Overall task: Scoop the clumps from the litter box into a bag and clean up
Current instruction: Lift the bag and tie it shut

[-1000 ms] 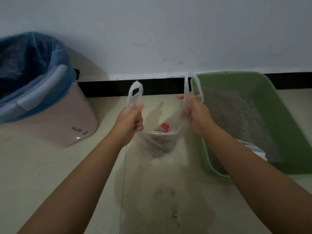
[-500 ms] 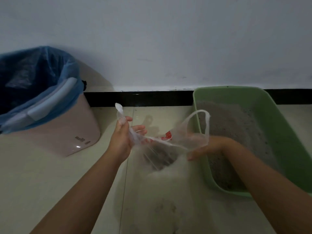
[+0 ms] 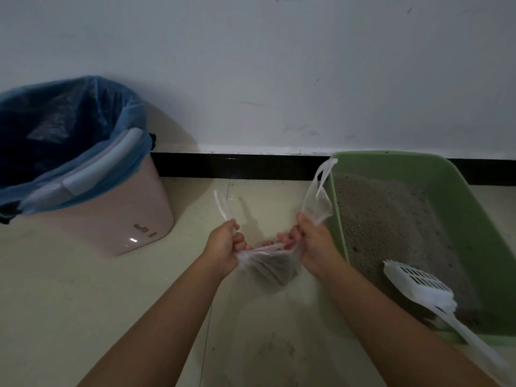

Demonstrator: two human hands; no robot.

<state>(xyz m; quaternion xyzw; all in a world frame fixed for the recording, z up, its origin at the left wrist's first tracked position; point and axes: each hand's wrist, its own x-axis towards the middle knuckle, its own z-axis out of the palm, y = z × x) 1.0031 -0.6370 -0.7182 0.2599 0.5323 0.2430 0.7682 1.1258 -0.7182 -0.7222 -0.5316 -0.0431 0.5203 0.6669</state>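
Note:
A clear plastic bag [image 3: 272,268] with dark clumps in its bottom hangs between my hands above the floor. My left hand [image 3: 223,248] grips its left handle, whose loop sticks up above the fist. My right hand [image 3: 312,241] grips the right handle, whose loop rises beside the box's corner. The bag's mouth is pulled nearly closed between the two fists. The green litter box [image 3: 474,219] stands to the right against the wall, filled with grey litter. A white slotted scoop [image 3: 418,286] lies in the box's near end, its handle over the front rim.
A pink bin [image 3: 111,227] lined with a blue bag [image 3: 69,127] stands at the left by the wall. A black skirting board runs along the wall's base. Pale floor tiles with some scattered specks lie below my arms.
My right hand has come back up from beside the box and taken hold of the right handle. Both hands have drawn closer together, narrowing the bag's mouth. The scoop shows in the box again.

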